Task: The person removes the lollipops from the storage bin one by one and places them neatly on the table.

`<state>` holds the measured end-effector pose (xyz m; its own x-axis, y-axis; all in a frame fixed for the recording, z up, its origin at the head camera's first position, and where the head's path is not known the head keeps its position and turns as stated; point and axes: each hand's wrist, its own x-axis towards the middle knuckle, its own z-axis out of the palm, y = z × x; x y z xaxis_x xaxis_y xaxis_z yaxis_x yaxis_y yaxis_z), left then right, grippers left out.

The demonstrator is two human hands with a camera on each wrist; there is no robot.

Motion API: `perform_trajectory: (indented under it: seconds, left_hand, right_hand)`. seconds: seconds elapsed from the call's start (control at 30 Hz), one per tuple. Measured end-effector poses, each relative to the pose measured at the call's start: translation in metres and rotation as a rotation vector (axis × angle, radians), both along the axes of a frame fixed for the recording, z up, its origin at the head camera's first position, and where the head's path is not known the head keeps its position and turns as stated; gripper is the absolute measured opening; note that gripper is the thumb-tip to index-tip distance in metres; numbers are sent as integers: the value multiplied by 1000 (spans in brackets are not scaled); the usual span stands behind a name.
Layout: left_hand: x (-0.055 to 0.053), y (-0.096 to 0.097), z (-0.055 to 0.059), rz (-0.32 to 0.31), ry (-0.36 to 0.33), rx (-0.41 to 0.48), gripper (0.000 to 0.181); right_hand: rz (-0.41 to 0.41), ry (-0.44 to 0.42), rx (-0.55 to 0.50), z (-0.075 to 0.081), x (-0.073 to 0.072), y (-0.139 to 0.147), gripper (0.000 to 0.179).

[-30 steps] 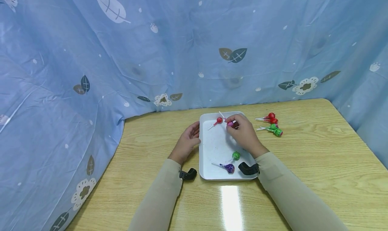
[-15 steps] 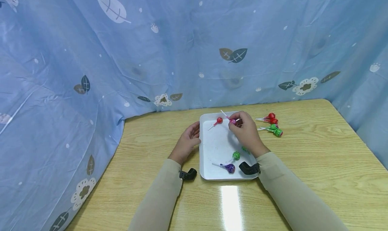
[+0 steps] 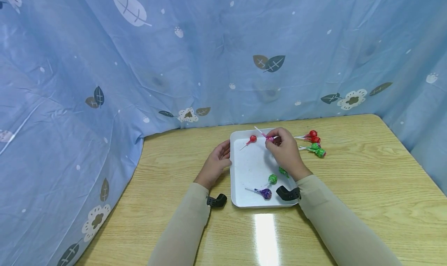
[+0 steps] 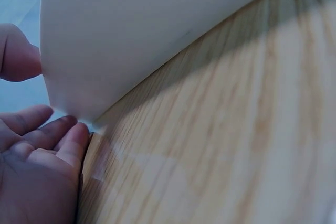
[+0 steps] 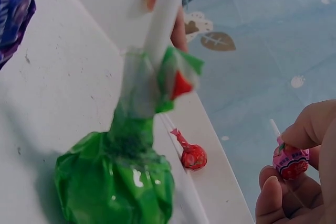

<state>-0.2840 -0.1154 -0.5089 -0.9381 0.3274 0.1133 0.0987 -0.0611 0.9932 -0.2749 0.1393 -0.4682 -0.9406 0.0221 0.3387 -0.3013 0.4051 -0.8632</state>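
Observation:
In the head view, my right hand pinches a pink-wrapped lollipop above the far right part of a white tray. The right wrist view shows this lollipop between thumb and fingers, its white stick pointing up. My left hand rests against the tray's left side with loosely bent fingers. In the left wrist view, the fingertips touch the outer wall. Inside the tray lie a red lollipop, a green lollipop, another green one partly under my right wrist, and a purple lollipop.
Right of the tray, red lollipops and green lollipops lie grouped on the wooden table, sticks pointing left. A blue patterned curtain hangs behind the table and along its left side.
My right hand has shifted slightly right and away from me with the pink lollipop. A second green lollipop has come into view beneath its wrist. The left hand has stayed in place.

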Motion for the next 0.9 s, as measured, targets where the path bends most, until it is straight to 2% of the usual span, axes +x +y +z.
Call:
perform_trajectory:
  seconds: [0.47, 0.9]
  left_hand:
    - [-1, -2, 0, -17, -2, -1, 76]
    - [0, -1, 1, -6, -16, -8, 75]
  right_hand:
    - [16, -3, -11, -2, -2, 0, 12]
    - [20, -8, -25, 0, -1, 2, 16]
